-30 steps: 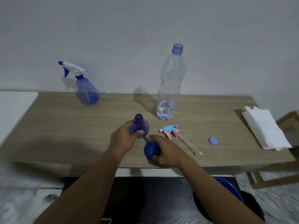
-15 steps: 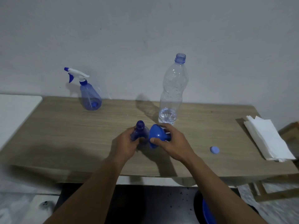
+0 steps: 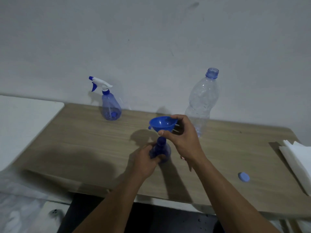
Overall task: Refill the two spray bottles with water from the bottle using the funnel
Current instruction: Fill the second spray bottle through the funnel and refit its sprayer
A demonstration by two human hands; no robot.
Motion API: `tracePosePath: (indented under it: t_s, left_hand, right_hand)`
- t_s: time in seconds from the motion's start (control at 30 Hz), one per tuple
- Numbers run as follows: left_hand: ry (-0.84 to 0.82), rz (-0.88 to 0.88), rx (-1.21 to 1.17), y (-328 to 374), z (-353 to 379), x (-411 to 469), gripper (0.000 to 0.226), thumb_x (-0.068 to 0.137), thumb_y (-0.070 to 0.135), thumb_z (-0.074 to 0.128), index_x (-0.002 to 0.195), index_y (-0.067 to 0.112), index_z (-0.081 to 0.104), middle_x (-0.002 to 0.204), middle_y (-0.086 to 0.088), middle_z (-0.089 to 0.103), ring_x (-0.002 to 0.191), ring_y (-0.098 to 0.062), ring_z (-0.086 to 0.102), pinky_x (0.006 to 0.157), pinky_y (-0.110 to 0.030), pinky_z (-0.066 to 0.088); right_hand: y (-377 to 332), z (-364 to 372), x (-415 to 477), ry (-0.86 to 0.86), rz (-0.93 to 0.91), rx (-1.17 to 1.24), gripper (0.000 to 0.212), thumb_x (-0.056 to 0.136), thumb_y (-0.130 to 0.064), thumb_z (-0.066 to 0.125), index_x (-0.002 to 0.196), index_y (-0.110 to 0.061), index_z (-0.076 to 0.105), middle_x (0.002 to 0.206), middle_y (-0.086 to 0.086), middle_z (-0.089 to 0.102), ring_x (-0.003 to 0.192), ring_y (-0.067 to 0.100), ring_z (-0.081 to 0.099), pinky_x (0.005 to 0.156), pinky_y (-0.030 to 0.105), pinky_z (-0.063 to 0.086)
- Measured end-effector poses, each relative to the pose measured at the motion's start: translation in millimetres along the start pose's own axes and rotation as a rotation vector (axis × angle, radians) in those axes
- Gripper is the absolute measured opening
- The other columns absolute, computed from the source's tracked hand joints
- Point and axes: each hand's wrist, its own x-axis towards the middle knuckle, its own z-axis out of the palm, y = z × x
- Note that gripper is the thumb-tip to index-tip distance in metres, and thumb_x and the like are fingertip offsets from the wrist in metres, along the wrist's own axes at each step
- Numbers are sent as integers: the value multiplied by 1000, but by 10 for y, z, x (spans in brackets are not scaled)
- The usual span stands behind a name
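A plain pale wall (image 3: 151,39) fills the upper half of the frame. At far left lies a white surface (image 3: 25,123), butting against the wood-grain tabletop (image 3: 84,140). Toward the tabletop's back left stands a capped spray bottle (image 3: 111,106) with a white trigger. Lower centre, the left hand (image 3: 146,160) is wrapped around the open spray bottle (image 3: 162,148), which stands upright on the tabletop. Just above its neck, the right hand (image 3: 185,138) pinches the blue funnel (image 3: 163,123), mouth up; the spout is hidden by the thumb. Behind stands the uncapped water bottle (image 3: 202,101). Lower right lies a blue cap (image 3: 243,177); white napkins (image 3: 297,162) sit at the right edge.
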Motion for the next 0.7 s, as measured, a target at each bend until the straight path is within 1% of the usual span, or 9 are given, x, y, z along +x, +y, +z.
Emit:
tracePosePath:
  t_s: [0.07,0.13,0.23,0.3,0.4,0.47,0.53,0.6,0.7]
  left_hand:
    - [1,-12,-14,-2,-10,3,47,80,21,79,123,21,62,95,10,63,69,13,51,60,3,35]
    - [11,-14,-21,-1,-11,7,44,79,20,80,120,19,64,94,9,65,67,16,53,60,1,37]
    - [8,-33,-37,-11,-3,8,38,79,17,79,113,22,64,86,13,63,68,14,55,60,1,38]
    - [12,-44,-62,1,-9,2,37,78,16,80,111,24,64,90,13,65,72,12,56,61,2,38]
    - [0,-29,-60,-3,-3,5,36,77,15,80,109,24,67,94,14,70,80,9,63,64,0,41]
    - [-11,-42,-59,17,-11,-8,32,78,14,79,104,27,66,87,18,68,79,7,63,64,0,41]
    - [-17,-40,-59,49,-28,-27,31,80,11,77,100,29,62,81,21,64,73,13,61,62,1,41]
    - [-28,-35,-71,68,-33,-40,33,81,5,75,100,27,60,79,21,61,67,21,57,60,2,39]
    - [-40,-38,-55,85,-37,-50,34,82,6,74,96,31,57,78,21,61,66,23,56,59,2,39]
  right_hand:
    - [57,25,7,-23,1,-4,76,71,-12,90,136,-25,52,125,-3,65,113,11,66,97,37,56]
    - [113,38,-2,-39,-8,-52,83,73,-14,89,144,-25,47,133,-4,62,120,9,63,101,37,54]
    - [184,27,-32,-55,4,-107,88,74,-14,88,149,-24,43,141,-7,56,127,6,57,105,32,50]
    - [223,10,-62,-61,19,-120,91,74,-7,87,151,-19,41,142,-5,55,127,4,56,106,28,49]
    - [274,-2,-109,-87,11,-173,91,72,-7,89,150,-15,43,139,-6,56,127,1,55,109,29,47]
    - [277,5,-136,-112,6,-224,95,70,-16,91,151,-18,42,139,-9,55,128,-1,53,110,27,45]
    - [262,24,-155,-110,-13,-271,99,67,-34,92,151,-21,41,139,-13,54,129,-1,51,110,28,45]
    - [247,48,-168,-94,-17,-293,102,65,-55,86,151,-24,41,140,-14,54,131,2,51,110,35,46]
    - [223,72,-192,-90,-28,-312,99,68,-60,80,152,-24,41,141,-13,54,132,5,51,109,40,47]
